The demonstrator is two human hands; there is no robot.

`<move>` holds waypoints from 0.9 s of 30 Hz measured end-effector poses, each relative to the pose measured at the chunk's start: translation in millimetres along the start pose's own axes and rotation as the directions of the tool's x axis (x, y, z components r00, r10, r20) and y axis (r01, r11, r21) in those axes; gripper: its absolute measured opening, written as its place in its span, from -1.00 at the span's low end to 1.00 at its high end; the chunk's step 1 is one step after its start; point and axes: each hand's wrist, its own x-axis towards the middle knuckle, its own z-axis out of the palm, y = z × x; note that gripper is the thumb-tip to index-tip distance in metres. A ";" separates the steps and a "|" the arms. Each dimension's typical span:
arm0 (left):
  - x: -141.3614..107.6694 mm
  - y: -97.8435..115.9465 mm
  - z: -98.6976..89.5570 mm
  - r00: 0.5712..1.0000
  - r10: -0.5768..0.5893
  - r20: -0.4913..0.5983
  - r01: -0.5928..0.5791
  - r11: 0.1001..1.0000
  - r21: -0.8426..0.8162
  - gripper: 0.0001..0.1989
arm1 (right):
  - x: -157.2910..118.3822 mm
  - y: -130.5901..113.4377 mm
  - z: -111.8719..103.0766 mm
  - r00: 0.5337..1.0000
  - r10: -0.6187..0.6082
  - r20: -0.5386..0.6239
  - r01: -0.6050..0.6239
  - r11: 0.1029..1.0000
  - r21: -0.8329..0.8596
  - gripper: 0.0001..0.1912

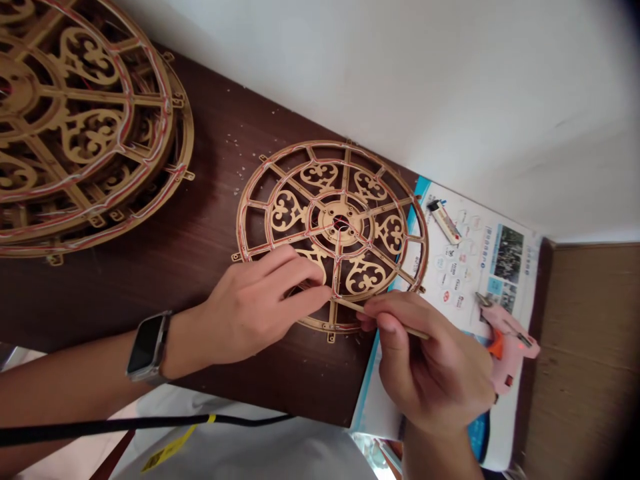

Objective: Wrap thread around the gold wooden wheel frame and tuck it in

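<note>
gold openwork frame (346, 194), red-and-white wires (310, 235), pink glue gun (511, 341)

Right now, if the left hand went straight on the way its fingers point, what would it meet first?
Probably the stick in the right hand: its tip shows right by the fingertips of the left hand, though the depth between them is unclear.

A pale wall (350, 73) rises behind the dark brown table (210, 247), where small light crumbs (237, 153) lie scattered. A printed sheet (470, 207) with a blue edge covers the table's right part, showing small round logos and a dark photo. On it, near the wall, lies a lighter (444, 222). A black cable (150, 423) with a yellow tag (169, 449) crosses the lower left.
</note>
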 end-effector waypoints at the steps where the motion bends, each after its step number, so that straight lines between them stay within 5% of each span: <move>1: 0.3 -0.1 0.0 1.000 0.002 -0.001 -0.002 1.000 -0.003 -0.67 | 0.1 -1.1 0.2 1.000 0.001 0.005 -0.001 1.000 -0.021 -0.79; 10: -2.6 -3.3 6.5 0.999 0.022 -0.032 -0.022 1.000 -0.019 -0.60 | -0.8 -6.4 0.3 0.999 0.025 0.020 -0.025 0.999 -0.042 -0.82; 16: -4.9 -2.7 8.5 0.996 0.003 -0.094 -0.008 0.998 -0.056 -0.58 | -3.6 -6.2 0.7 0.997 0.045 -0.056 -0.046 0.999 -0.011 -0.78; 22: -2.5 -1.4 0.7 0.996 0.003 -0.093 -0.007 0.999 -0.044 -0.60 | -4.1 -5.1 6.0 0.966 0.043 -0.257 -0.030 0.998 0.054 -0.70; 27: -3.9 -2.1 2.2 0.996 0.008 -0.090 -0.010 1.000 -0.025 -0.64 | -5.2 -4.3 5.5 0.971 0.070 -0.230 -0.067 0.998 0.023 -0.69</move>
